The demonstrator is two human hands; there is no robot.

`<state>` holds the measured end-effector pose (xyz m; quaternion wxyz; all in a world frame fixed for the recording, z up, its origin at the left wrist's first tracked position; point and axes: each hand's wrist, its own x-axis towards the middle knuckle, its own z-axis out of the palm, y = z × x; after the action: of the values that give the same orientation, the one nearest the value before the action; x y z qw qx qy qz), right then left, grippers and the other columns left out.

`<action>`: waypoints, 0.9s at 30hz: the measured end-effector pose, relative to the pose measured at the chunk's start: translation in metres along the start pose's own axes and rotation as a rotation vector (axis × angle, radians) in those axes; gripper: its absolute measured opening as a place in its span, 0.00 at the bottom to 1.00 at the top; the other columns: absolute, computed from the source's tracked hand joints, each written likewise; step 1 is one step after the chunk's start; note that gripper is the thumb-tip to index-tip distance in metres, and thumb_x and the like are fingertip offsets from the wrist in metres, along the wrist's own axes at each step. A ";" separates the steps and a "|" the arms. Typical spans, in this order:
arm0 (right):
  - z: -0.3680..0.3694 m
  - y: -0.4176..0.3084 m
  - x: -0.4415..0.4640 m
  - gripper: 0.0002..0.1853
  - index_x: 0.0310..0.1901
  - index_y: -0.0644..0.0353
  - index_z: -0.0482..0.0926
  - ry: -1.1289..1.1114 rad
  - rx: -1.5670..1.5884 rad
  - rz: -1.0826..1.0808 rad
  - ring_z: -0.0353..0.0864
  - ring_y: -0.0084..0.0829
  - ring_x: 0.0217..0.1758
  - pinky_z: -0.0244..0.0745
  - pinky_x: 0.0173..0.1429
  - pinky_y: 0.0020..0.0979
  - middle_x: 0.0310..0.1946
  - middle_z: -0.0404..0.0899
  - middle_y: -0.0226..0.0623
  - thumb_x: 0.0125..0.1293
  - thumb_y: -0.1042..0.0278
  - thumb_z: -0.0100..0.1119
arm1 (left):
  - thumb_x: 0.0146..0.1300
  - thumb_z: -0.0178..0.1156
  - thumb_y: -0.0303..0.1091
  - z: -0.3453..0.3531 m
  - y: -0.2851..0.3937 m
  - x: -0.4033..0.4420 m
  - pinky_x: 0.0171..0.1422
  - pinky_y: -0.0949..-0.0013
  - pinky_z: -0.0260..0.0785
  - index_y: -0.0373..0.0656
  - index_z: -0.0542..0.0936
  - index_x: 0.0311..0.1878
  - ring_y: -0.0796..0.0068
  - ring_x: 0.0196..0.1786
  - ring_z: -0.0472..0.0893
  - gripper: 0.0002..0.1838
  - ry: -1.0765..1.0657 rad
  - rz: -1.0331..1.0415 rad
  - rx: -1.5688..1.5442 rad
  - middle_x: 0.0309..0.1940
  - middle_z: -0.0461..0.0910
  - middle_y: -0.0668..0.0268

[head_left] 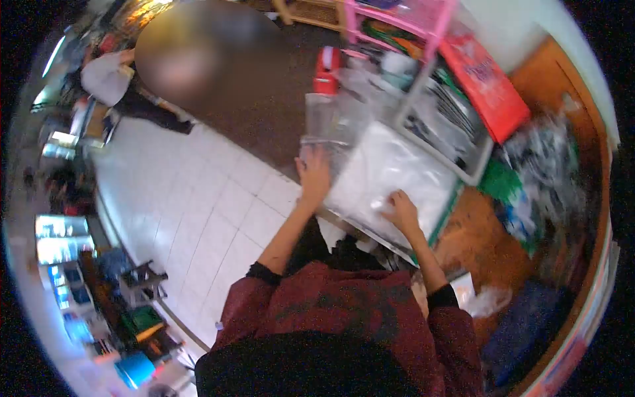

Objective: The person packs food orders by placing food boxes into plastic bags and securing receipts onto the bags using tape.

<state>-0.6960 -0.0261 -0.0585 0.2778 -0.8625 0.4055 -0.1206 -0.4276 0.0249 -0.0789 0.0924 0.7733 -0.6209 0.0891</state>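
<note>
A stack of white, glossy plastic sheets (377,162) lies on a green-edged board at the near side of the table. Over its near right part, my right hand (401,212) is closed, its thumb and fingers pinched at the shiny top film. My left hand (315,175) rests at the stack's left edge with fingers stretched out, against a clear plastic packet (324,149). Whether the sheets are bags or loose film is too blurred to tell.
A grey tray (473,175) with dark tools, a red bag (486,89) and a red-and-white object (327,69) stand behind the stack. Crumpled plastic (542,165) lies right, near a blue cloth (526,331). A pink rack (397,23) is at the back; another person (109,79) is far left.
</note>
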 end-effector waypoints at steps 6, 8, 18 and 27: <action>0.020 0.007 0.012 0.10 0.29 0.59 0.70 -0.020 -0.367 -0.165 0.70 0.41 0.35 0.66 0.35 0.38 0.31 0.68 0.38 0.54 0.63 0.57 | 0.45 0.54 0.26 -0.006 0.068 -0.009 0.67 0.43 0.39 0.41 0.61 0.61 0.51 0.68 0.47 0.34 -0.347 0.268 -0.943 0.63 0.55 0.56; 0.016 0.000 0.011 0.07 0.30 0.60 0.71 0.021 -0.362 -0.266 0.71 0.41 0.35 0.66 0.36 0.37 0.31 0.69 0.39 0.56 0.65 0.53 | 0.45 0.57 0.29 0.004 0.081 -0.021 0.67 0.41 0.36 0.46 0.59 0.63 0.50 0.69 0.45 0.37 -0.346 0.392 -1.049 0.64 0.52 0.59; -0.249 -0.149 0.012 0.14 0.42 0.61 0.72 0.176 0.493 -0.158 0.69 0.30 0.44 0.64 0.51 0.29 0.39 0.71 0.36 0.67 0.61 0.41 | 0.33 0.67 0.55 0.021 0.097 -0.015 0.66 0.35 0.28 0.63 0.51 0.66 0.48 0.70 0.36 0.53 -0.168 0.237 -0.755 0.65 0.52 0.74; -0.267 -0.263 0.046 0.14 0.41 0.62 0.72 0.891 0.614 -0.623 0.71 0.29 0.42 0.67 0.49 0.29 0.38 0.72 0.35 0.66 0.60 0.44 | 0.43 0.67 0.52 -0.111 0.058 0.026 0.68 0.52 0.43 0.40 0.49 0.66 0.55 0.68 0.50 0.52 -0.498 0.296 -1.405 0.63 0.53 0.49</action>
<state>-0.6156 -0.0272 0.3109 0.2689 -0.6880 0.1586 -0.6551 -0.4811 0.0163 0.0364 0.4072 0.4386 -0.6314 -0.4931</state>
